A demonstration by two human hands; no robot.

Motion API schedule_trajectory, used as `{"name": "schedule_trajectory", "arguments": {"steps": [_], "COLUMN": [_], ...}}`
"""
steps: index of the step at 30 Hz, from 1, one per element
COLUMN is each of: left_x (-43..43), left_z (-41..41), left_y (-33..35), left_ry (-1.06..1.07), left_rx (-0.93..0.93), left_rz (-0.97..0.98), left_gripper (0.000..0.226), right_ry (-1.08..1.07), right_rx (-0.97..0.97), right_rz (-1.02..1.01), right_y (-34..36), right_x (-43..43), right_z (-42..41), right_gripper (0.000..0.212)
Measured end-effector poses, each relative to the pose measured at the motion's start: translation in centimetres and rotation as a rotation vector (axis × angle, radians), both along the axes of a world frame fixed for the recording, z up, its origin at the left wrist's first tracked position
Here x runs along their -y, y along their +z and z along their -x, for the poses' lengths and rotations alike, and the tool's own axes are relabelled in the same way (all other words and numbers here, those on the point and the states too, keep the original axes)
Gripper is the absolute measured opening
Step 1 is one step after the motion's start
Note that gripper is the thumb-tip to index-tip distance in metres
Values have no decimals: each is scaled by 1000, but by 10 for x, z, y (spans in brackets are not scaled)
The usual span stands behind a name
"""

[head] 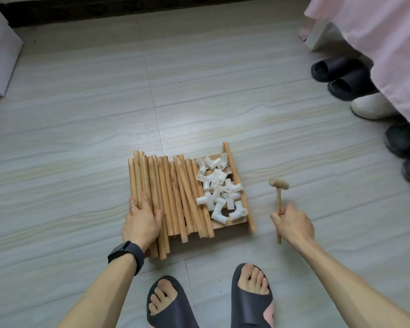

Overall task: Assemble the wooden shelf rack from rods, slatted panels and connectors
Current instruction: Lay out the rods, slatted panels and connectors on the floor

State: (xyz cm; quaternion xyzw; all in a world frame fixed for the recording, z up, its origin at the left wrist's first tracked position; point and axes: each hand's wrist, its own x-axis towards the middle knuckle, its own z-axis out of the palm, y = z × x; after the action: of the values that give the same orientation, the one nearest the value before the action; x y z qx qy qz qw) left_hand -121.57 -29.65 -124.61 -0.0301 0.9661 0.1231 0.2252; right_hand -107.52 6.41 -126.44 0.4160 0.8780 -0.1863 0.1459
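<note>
Stage: the very start, by my judgement; every part lies loose and nothing is joined.
Rods: a batch of wooden rods (168, 197) lies side by side, roughly parallel, on top of the slatted panels (230, 224); one more rod (238, 185) lies along the right edge.
Connectors: a loose heap of white plastic connectors (219, 192) sits on the panels between the main batch of rods and the single rod; none has a rod pushed into it.
Panels: flat on the tiled floor (199, 102), mostly covered; only slat edges show under the connectors, so I cannot tell how many there are.
Left grip: the left grip (141, 223) rests flat on the near ends of the leftmost rods, fingers straight and spread, clasping nothing.
Right grip: the right grip (292, 224) is curled round the handle of a small wooden mallet (279, 200), held upright just right of the pile, head up and apart from the parts.
Done: parts gathered in one place, tool in hand.
Left: everything, it seems. Sort the rods from the connectors, free the panels, build the frame, seat the joints and fit the shelves.
Nearby: the person's feet in dark slippers (249, 301) are just short of the pile.
</note>
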Motion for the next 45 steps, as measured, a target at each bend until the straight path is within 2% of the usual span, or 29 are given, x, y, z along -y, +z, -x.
{"name": "schedule_trajectory", "arguments": {"steps": [5, 12, 16, 20, 23, 27, 31, 35, 37, 39, 41, 43, 45], "left_x": [1, 0, 2, 1, -5, -6, -2, 2, 10, 22, 32, 41, 50], "left_z": [1, 0, 1, 0, 0, 3, 4, 9, 16, 25, 31, 35, 39], "left_y": [5, 9, 11, 16, 20, 23, 22, 19, 16, 10, 7, 3, -3], "left_ry": [-8, -20, -30, -33, 33, 103, 106, 103, 144, 292, 418, 451, 471], "left_rx": [-9, 14, 27, -39, 25, 81, 56, 66, 142, 193, 136, 12, -44], "left_rz": [30, 55, 77, 172, 171, 125, 97, 89, -27, -346, -524, -508, -443], "left_gripper": [69, 64, 72, 71, 60, 52, 49, 39, 28, 17, 10, 10, 17], "right_ry": [2, -60, -83, -53, 73, 374, 721, 840, 850, 858, 812, 632, 360], "right_rx": [221, 254, 117, -187, -352, -420, -273, -111, -72, -56, -123, -308, -484], "right_rz": [-56, -42, -41, 46, 82, 113, -10, -88, -87, -78, -26, 59, 64], "right_y": [-20, -26, -17, 3, 24, 41, 44, 41, 39, 38, 34, 31, 25], "right_x": [-8, -5, 5, 29, 57, 102, 144, 166, 166, 165, 161, 154, 139], "right_z": [-37, -48, -31, 4, 39, 77, 106, 126, 131, 136, 140, 139, 140], "right_gripper": [36, 39, 33, 23, 21, 23, 42, 54, 53, 52, 48, 39, 37]}}
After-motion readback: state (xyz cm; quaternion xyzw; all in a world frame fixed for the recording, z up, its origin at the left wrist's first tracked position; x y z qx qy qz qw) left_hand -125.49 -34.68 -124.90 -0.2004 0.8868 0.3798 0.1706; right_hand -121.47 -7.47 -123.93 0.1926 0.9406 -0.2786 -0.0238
